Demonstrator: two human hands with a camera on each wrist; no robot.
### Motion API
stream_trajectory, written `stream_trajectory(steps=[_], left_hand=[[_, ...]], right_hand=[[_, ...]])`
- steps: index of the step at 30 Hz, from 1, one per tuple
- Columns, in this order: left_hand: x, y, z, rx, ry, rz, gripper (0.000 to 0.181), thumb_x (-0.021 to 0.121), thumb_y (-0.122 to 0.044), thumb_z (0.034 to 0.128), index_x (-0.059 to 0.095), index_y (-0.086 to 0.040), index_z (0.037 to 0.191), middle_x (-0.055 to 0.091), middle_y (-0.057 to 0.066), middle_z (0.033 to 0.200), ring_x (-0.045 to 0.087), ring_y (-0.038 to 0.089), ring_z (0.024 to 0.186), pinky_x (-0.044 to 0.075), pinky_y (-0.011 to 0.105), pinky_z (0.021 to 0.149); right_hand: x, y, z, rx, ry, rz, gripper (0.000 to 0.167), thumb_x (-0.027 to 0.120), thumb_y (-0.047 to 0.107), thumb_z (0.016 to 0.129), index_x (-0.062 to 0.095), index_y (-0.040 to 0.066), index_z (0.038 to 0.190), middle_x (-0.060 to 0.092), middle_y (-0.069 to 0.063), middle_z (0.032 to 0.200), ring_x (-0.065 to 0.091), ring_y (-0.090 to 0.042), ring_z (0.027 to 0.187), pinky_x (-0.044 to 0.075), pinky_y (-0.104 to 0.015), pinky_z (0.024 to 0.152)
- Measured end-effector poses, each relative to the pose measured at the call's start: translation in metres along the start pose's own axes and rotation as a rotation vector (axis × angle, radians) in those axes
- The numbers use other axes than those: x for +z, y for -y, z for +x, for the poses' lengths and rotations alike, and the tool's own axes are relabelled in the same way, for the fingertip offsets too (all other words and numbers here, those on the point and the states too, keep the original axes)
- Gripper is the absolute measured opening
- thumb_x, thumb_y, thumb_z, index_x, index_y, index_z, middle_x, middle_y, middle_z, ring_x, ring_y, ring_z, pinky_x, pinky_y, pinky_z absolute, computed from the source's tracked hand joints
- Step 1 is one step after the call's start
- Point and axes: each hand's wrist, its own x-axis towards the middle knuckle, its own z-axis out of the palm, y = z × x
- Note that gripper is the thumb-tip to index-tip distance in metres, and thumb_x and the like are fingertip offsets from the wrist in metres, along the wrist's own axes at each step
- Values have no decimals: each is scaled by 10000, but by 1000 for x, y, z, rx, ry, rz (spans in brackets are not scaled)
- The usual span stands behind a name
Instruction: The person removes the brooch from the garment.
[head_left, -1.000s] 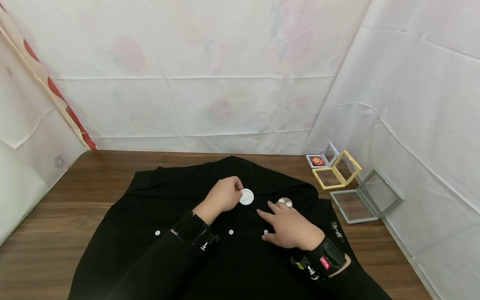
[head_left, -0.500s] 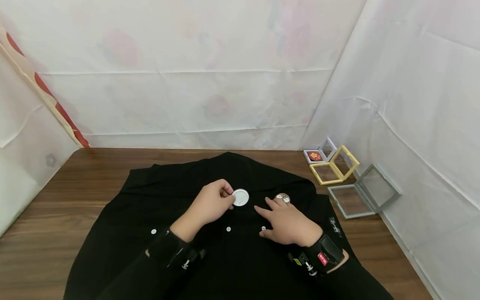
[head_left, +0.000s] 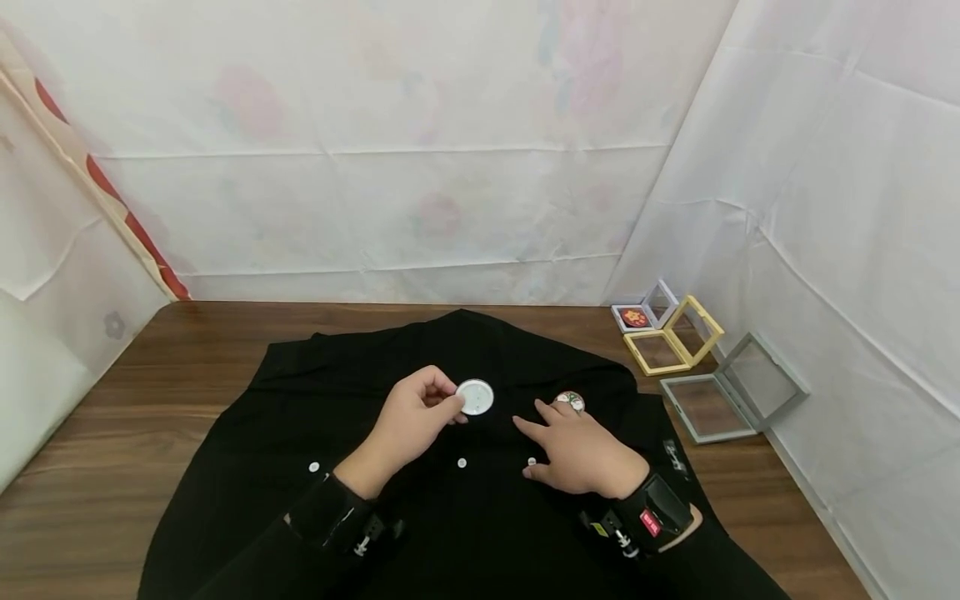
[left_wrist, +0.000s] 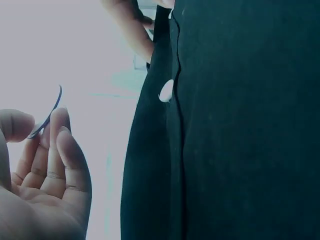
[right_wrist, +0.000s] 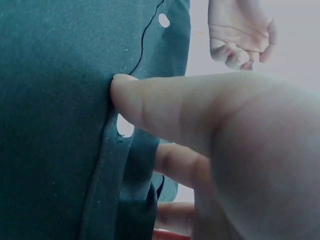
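Note:
A black buttoned shirt (head_left: 330,383) lies spread over the table. Above it, my left hand (head_left: 408,418) pinches a thin round white disc (head_left: 477,397) at its left rim, between thumb and fingers. The left wrist view shows this disc (left_wrist: 52,111) nearly edge-on. My right hand (head_left: 588,454) rests on the shirt with its fingers spread. A round badge with a coloured pattern (head_left: 572,400) sits at its fingertips, partly covered. In the right wrist view, the thumb (right_wrist: 150,97) touches the shirt's front edge beside a white button (right_wrist: 125,126).
At the right, open hinged frames stand on the wooden table (head_left: 217,333): a grey one (head_left: 708,437), a yellow one (head_left: 660,372) and a small white one (head_left: 617,321) holding a red badge (head_left: 634,317). White patterned cloth (head_left: 360,208) walls the back and sides.
My left hand has drawn the white disc a little to the left and turned, so more of the thumb shows. My right hand stays in place on the shirt.

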Motion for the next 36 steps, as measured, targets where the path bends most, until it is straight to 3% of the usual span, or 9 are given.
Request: stream_trajectory(steps=[9, 16, 22, 27, 30, 36], left_hand=[[-2, -2, 1, 19, -13, -18, 55, 679, -14, 962, 627, 4, 960, 717, 111, 892, 723, 239, 762, 612, 407, 719], [-1, -10, -1, 57, 15, -30, 34, 655, 5, 964, 623, 20, 960, 717, 118, 901, 722, 242, 763, 613, 447, 728], [-2, -18, -6, 86, 15, -27, 53, 669, -5, 970, 636, -36, 941, 720, 82, 885, 721, 231, 755, 613, 446, 706], [2, -21, -10, 117, 42, -45, 61, 657, -14, 982, 637, -54, 941, 717, 100, 896, 721, 238, 761, 618, 422, 709], [4, -21, -10, 133, 53, -59, 61, 653, -9, 982, 636, -50, 941, 718, 125, 904, 720, 242, 762, 617, 435, 710], [4, -21, -11, 142, 45, -52, 63, 660, -14, 982, 636, -55, 941, 719, 133, 899, 718, 231, 754, 617, 402, 698]], right_hand=[[1, -4, -9, -6, -26, 93, 671, 708, 486, 964, 492, 252, 1554, 356, -138, 1634, 326, -354, 1497, 342, -595, 1143], [-19, 7, -16, -71, -227, 309, 590, 711, 406, 983, 558, 125, 1478, 544, -68, 1487, 529, -249, 1338, 440, -498, 1084], [-34, 34, -6, -124, -436, 520, 402, 713, 382, 991, 643, 189, 1337, 685, 107, 1110, 638, -44, 923, 552, -311, 762], [-31, 45, 1, -179, -588, 652, 201, 732, 315, 986, 701, 200, 1148, 631, 136, 867, 570, -57, 696, 501, -270, 583], [-28, 45, 5, -185, -629, 707, 133, 741, 262, 981, 711, 185, 1085, 615, 113, 834, 543, -86, 660, 485, -270, 565], [-25, 44, 10, -193, -625, 763, 112, 754, 245, 969, 713, 179, 1049, 628, 91, 838, 554, -108, 657, 495, -266, 565]])
